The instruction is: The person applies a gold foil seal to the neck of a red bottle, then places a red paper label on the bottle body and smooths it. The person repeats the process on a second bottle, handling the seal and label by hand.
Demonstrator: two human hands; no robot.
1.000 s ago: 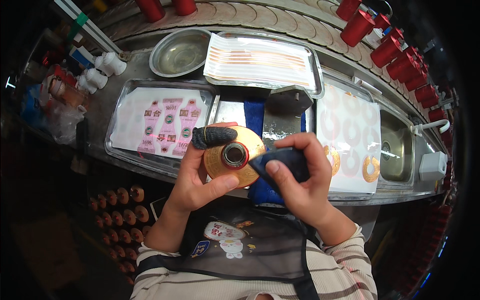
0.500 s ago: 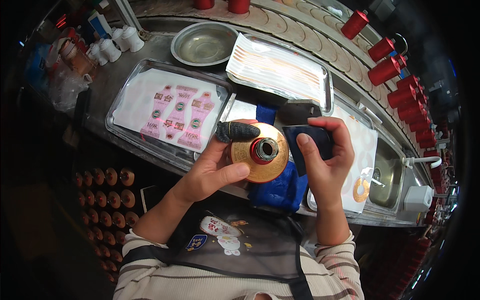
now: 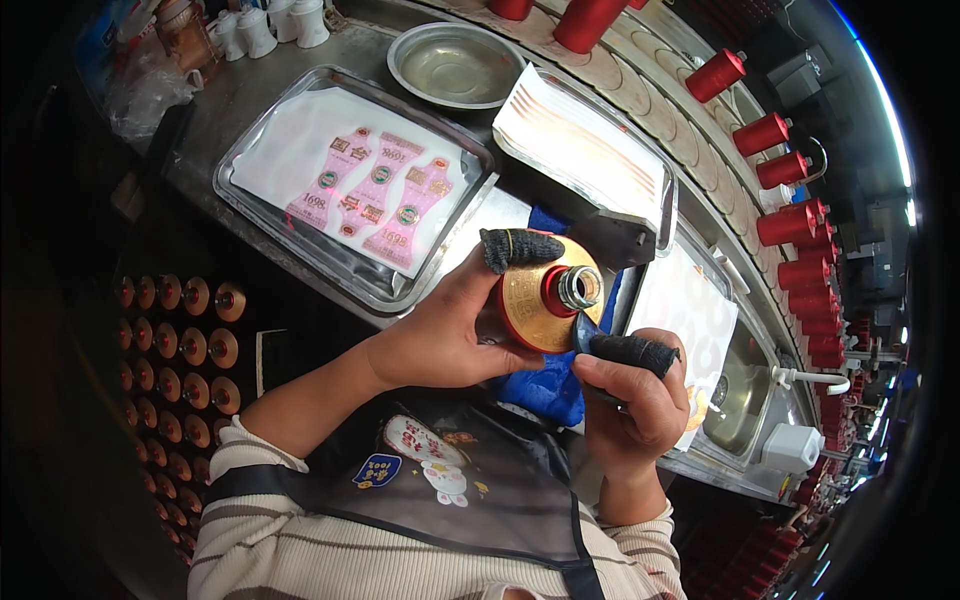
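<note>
Our left hand clamps its fingers around the gold-shouldered bottle; our right hand curls shut, seemingly on a blue cloth.

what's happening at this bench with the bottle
A person holds a gold bottle with a red neck tipped toward the camera. The left hand grips its body, a black finger cover on top. The right hand presses a dark-covered finger at the bottle's lower edge, over a blue cloth. Behind, a metal tray holds pink labels.
</note>
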